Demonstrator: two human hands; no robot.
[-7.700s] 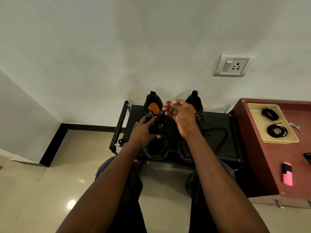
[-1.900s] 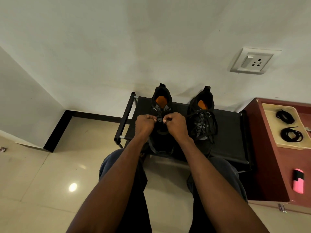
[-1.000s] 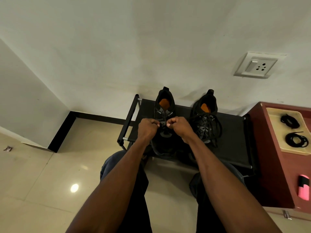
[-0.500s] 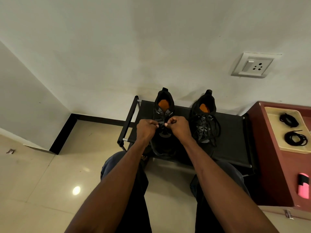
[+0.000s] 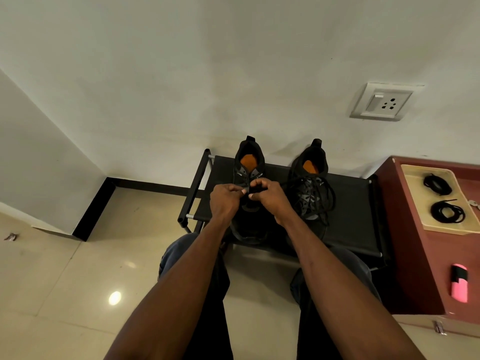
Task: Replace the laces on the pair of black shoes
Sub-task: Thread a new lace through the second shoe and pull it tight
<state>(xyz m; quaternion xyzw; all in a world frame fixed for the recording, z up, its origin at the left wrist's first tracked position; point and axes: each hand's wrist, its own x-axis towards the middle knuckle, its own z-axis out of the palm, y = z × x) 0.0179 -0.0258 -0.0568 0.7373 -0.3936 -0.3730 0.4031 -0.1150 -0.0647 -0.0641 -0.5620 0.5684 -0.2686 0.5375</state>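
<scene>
Two black shoes with orange insoles stand on a low black rack (image 5: 353,219) against the wall. Over the tongue of the left shoe (image 5: 248,162), my left hand (image 5: 224,201) and my right hand (image 5: 268,197) meet, each pinching the black lace (image 5: 249,189) with curled fingers. The lace between them is mostly hidden by my fingers. The right shoe (image 5: 311,178) has a loose black lace (image 5: 326,203) spilling over its front and onto the rack.
A red-brown cabinet (image 5: 426,268) stands to the right. On it lie a beige tray (image 5: 418,196) with two coiled black laces (image 5: 448,211), a pink and black object (image 5: 459,285) and keys at the frame edge. A wall socket (image 5: 383,102) is above.
Both hands have stayed at the left shoe's lace over the last two seconds, with small shifts of the fingers. Earlier my right hand was raised above the shoes.
</scene>
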